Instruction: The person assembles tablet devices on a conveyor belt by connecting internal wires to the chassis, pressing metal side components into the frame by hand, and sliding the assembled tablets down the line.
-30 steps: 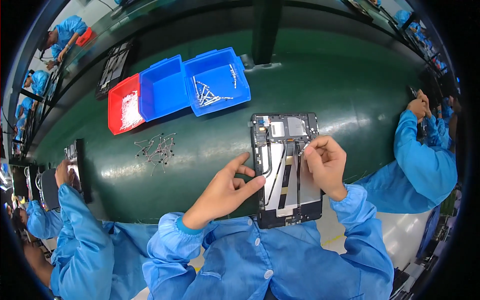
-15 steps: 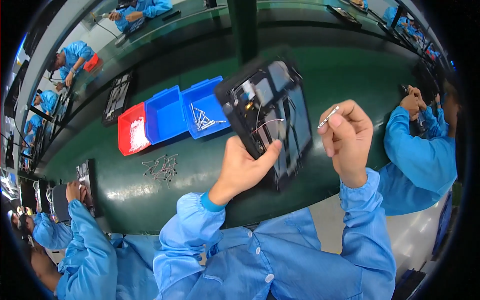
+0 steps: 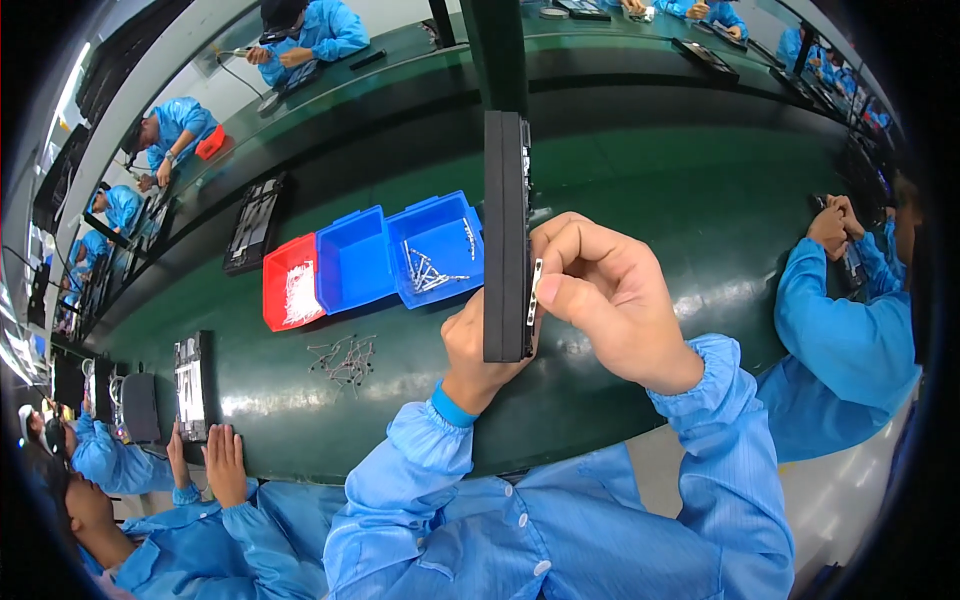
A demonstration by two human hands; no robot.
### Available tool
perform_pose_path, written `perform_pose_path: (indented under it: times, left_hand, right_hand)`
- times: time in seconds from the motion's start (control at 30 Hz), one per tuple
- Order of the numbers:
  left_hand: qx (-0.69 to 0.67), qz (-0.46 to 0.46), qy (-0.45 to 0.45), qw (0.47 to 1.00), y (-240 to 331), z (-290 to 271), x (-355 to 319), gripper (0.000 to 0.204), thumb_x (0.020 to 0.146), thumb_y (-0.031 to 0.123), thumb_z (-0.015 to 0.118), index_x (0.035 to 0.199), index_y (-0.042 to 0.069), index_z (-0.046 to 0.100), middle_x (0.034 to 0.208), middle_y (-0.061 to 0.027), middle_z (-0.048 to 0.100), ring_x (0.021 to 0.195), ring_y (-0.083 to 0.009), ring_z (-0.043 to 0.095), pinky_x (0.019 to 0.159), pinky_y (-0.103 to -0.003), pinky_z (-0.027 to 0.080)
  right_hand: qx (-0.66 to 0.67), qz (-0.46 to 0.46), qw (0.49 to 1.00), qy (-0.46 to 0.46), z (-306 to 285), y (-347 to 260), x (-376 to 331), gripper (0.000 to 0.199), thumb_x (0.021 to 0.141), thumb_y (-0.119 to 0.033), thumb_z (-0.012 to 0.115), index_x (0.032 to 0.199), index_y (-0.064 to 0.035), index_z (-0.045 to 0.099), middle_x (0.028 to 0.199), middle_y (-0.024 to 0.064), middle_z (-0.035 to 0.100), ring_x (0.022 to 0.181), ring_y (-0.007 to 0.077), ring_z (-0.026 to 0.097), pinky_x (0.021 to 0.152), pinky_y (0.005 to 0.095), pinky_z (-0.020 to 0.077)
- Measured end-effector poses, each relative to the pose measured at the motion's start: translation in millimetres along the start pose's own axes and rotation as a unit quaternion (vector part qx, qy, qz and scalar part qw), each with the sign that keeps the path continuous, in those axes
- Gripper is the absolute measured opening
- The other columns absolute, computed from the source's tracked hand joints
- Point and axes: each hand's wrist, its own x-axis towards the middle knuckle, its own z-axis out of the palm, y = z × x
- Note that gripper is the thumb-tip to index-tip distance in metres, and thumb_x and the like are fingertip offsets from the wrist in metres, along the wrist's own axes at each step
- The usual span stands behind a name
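Note:
My left hand [image 3: 466, 342] grips a flat black device housing [image 3: 505, 230] from behind. The housing stands on edge above the bench, its narrow black side facing me and its inner parts turned to the right, mostly hidden. Between thumb and fingers of my right hand [image 3: 625, 305] is a small thin silvery strip [image 3: 535, 293] with dark spots along it. That hand is right up against the housing's right side, the strip running alongside its edge; whether the two touch I cannot tell.
A blue bin [image 3: 462, 208] with several similar strips joins another blue bin [image 3: 350, 260] and a red bin [image 3: 272, 308] of small white pieces. Thin wires [image 3: 345, 360] lie nearer me. Similar black devices [image 3: 255, 225] rest on the green bench [image 3: 430, 425]. Co-workers sit left and right.
The housing has turned from showing its open inner face to edge-on. My right hand has moved left with the strip, up to the housing. The left co-worker's hands have come off their device.

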Motion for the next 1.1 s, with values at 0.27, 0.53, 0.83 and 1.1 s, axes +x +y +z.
perform_pose_path:
  times: [0.27, 0.53, 0.83, 1.1]
  left_hand:
    - [-0.007, 0.007, 0.005, 1.000, 0.3, 0.3, 0.8, 0.030, 0.072, 0.004, 0.080, 0.100, -0.001, 0.069, 0.091, -0.0123, 0.071, 0.071, -0.0251, 0.070, 0.056, -0.032, 0.055]
    - [-0.002, -0.008, -0.015, 1.000, 4.5, -4.7, 2.4, 0.034, 0.070, 0.002, 0.079, 0.102, -0.002, 0.068, 0.096, -0.0147, 0.071, 0.076, -0.0273, 0.072, 0.059, -0.033, 0.057]
    - [0.000, -0.010, -0.029, 1.000, 6.1, -7.2, 0.8, 0.035, 0.073, 0.003, 0.077, 0.106, -0.003, 0.068, 0.101, -0.0170, 0.071, 0.081, -0.0289, 0.072, 0.061, -0.034, 0.058]
    - [0.011, -0.004, -0.044, 0.999, 4.8, -7.4, -4.5, 0.037, 0.074, 0.006, 0.077, 0.109, -0.003, 0.068, 0.107, -0.0192, 0.070, 0.084, -0.0298, 0.072, 0.062, -0.033, 0.057]
  right_hand:
    - [0.009, -0.003, 1.000, -0.002, -2.4, 2.0, 1.5, 0.004, 0.091, 0.000, 0.060, 0.092, 0.0031, 0.058, 0.094, 0.0045, 0.058, 0.085, 0.0080, 0.057, 0.077, 0.0252, 0.0486]
    - [-0.011, 0.003, 1.000, -0.008, -2.2, 2.3, 1.9, 0.005, 0.091, -0.001, 0.058, 0.087, 0.0018, 0.056, 0.099, 0.0078, 0.054, 0.083, 0.0124, 0.057, 0.076, 0.0275, 0.0517]
    - [-0.022, -0.008, 1.000, -0.015, -2.4, 0.0, 0.2, 0.005, 0.090, -0.001, 0.060, 0.088, 0.0026, 0.057, 0.097, 0.0071, 0.054, 0.085, 0.0107, 0.056, 0.076, 0.0258, 0.0495]
    - [-0.003, -0.001, 1.000, -0.017, -5.2, 0.9, -1.8, 0.002, 0.086, 0.002, 0.060, 0.085, 0.0038, 0.059, 0.094, 0.0073, 0.055, 0.085, 0.0102, 0.055, 0.078, 0.0256, 0.0475]
